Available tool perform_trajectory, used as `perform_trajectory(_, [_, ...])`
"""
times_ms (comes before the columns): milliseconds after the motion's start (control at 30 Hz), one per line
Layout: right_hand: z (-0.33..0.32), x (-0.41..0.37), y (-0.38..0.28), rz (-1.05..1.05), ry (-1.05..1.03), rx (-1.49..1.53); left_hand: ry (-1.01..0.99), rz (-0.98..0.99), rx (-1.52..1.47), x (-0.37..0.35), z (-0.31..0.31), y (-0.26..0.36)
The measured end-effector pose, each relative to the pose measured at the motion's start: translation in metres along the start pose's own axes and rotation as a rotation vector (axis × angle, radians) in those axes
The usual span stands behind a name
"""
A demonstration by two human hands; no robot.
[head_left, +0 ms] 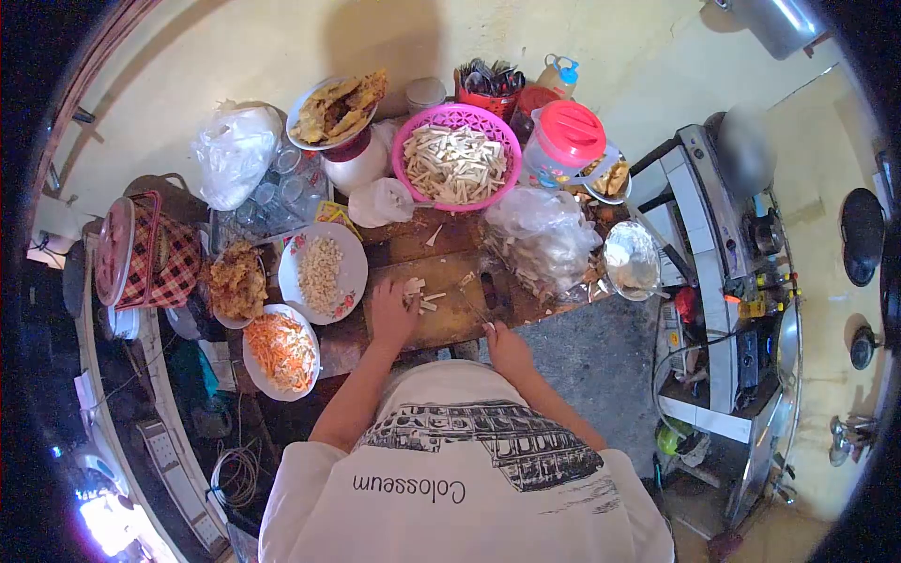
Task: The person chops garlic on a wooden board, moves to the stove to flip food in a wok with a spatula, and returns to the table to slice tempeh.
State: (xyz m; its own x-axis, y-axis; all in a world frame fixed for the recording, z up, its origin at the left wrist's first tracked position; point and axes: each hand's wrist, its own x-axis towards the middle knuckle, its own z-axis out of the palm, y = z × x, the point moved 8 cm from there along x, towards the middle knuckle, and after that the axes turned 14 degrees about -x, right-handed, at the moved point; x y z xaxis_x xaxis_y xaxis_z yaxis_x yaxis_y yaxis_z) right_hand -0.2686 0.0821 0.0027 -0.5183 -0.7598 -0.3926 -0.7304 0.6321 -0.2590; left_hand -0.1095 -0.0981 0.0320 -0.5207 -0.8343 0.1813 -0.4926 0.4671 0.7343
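Observation:
My left hand [392,313] rests on the wooden table [375,251], its fingers beside a small pile of pale cut strips [424,296]; whether it grips any is unclear. My right hand [508,345], at the table's front edge, is closed round the handle of a thin knife [477,308], whose blade points up and left toward a few pale bits. Behind the hands stands a pink basket [514,150] full of pale strips [454,161]. Left of my left hand, a floral plate [354,260] holds small pale cubes [322,274].
A plate of shredded carrot [281,353] and a bowl of fried food [236,281] stand left. Plastic bags [542,225], a metal bowl [633,258] and a pink-lidded jug [571,136] are right. A stove stands at far right.

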Motion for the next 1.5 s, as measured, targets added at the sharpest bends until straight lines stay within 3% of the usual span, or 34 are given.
perform_trajectory(233, [0.009, 0.006, 0.006, 0.0, 0.001, -0.003, -0.056, -0.12, -0.181, -0.004, 0.007, -0.034])
perform_trajectory(400, [-0.003, 0.002, 0.001, 0.013, -0.016, -0.024, -0.048, -0.194, -0.242, 0.003, -0.003, -0.018])
perform_trajectory(600, [0.0, 0.001, 0.003, 0.002, 0.032, -0.002, 0.016, 0.047, 0.034, 0.007, 0.009, -0.005])
perform_trajectory(733, [0.0, -0.002, 0.007, 0.006, 0.051, -0.002, -0.088, -0.057, -0.082, 0.01, 0.011, -0.003])
perform_trajectory(800, [0.003, -0.001, 0.009, 0.006, 0.046, 0.023, -0.135, -0.086, -0.202, 0.015, 0.004, 0.031])
perform_trajectory(900, [0.004, -0.004, 0.009, 0.004, 0.046, 0.067, -0.253, -0.086, -0.375, 0.021, 0.042, 0.034])
perform_trajectory(1200, [-0.006, -0.012, 0.005, 0.017, 0.057, 0.092, -0.147, 0.135, -0.277, 0.021, 0.066, 0.023])
perform_trajectory(1500, [-0.005, -0.011, 0.001, 0.039, 0.018, 0.084, -0.212, 0.199, -0.237, 0.02, 0.071, 0.028])
